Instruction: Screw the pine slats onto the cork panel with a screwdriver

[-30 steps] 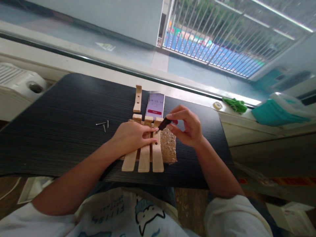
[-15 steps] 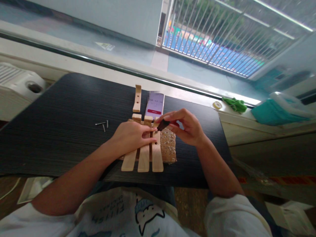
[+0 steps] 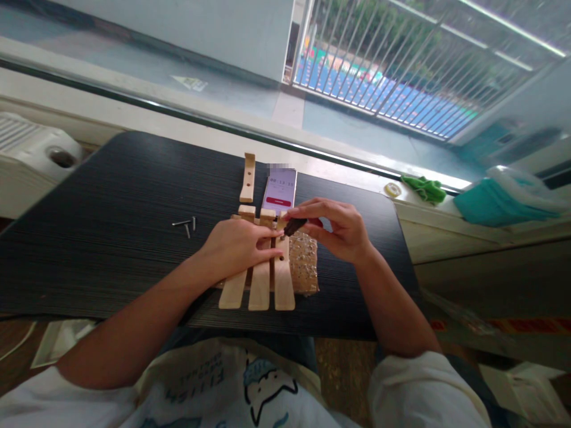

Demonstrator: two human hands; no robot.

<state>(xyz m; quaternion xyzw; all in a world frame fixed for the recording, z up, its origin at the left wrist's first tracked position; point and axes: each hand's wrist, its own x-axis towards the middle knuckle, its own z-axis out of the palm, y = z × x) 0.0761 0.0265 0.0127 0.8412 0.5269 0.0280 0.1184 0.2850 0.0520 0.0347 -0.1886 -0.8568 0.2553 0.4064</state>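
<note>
Three pale wooden pieces with hooked far ends lie side by side, among them the right wooden piece and the middle wooden piece. My left hand lies flat across them, its fingers stretched toward the right piece. My right hand pinches the dark handle of what looks like a small screwdriver. Its tip points down at the upper hole of the right piece, beside my left fingertips. A lower hole shows in that piece. Beneath the pieces is a brown, bubble-wrapped block.
A fourth wooden piece with two holes lies beyond, beside a lit phone. Several loose screws are on the black table to the left. A green cloth and teal bin stand along the right sill.
My right hand has shifted its fingers slightly around the handle, with the tip still at the same hole. My left hand and the wooden pieces have stayed in place.
</note>
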